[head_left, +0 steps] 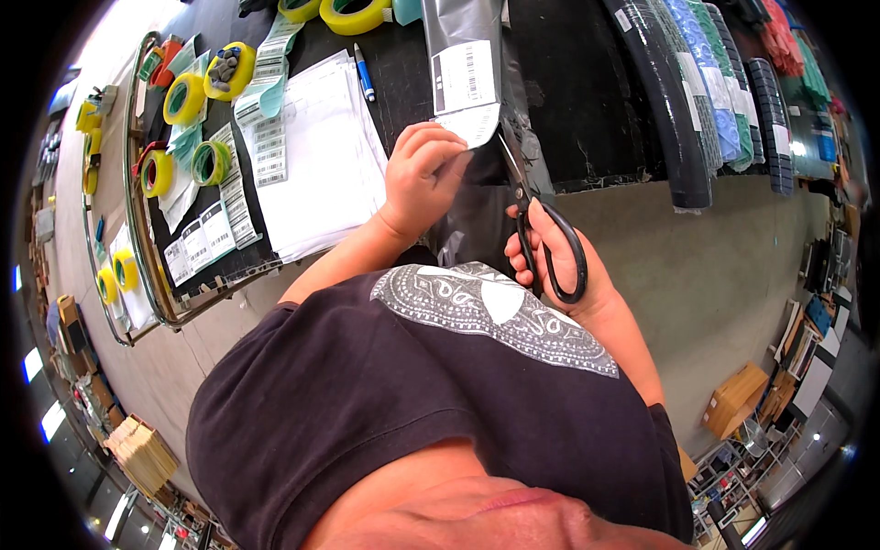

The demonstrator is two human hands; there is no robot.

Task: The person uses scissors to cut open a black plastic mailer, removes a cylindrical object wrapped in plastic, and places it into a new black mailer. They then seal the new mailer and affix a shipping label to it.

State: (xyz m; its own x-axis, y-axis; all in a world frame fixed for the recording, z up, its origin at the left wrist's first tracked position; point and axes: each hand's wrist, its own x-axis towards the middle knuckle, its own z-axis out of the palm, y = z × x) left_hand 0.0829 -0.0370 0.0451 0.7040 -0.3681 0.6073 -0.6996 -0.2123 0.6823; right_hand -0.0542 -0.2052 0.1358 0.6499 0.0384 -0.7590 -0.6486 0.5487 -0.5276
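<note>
My left hand (423, 176) pinches the loose lower end of a white printed label (466, 78) with its thumb and fingers. That label lies on a long grey plastic-wrapped package (458, 20), its lower end lifted and curling. In my right hand (591, 275) is a pair of scissors (515, 170) with black handles, my fingers through and around the loops. The scissors' blades point away from me, with their tips just right of the label's lower end, over dark plastic wrap (521, 105). Whether the tips touch the wrap, I cannot tell.
Left on the black table (587, 101) lie a stack of white papers (325, 174), a blue pen (364, 73), label strips (269, 119) and several yellow tape rolls (185, 99). Wrapped rolls (674, 119) overhang the table's edge at right. A metal rail (137, 183) runs along the left.
</note>
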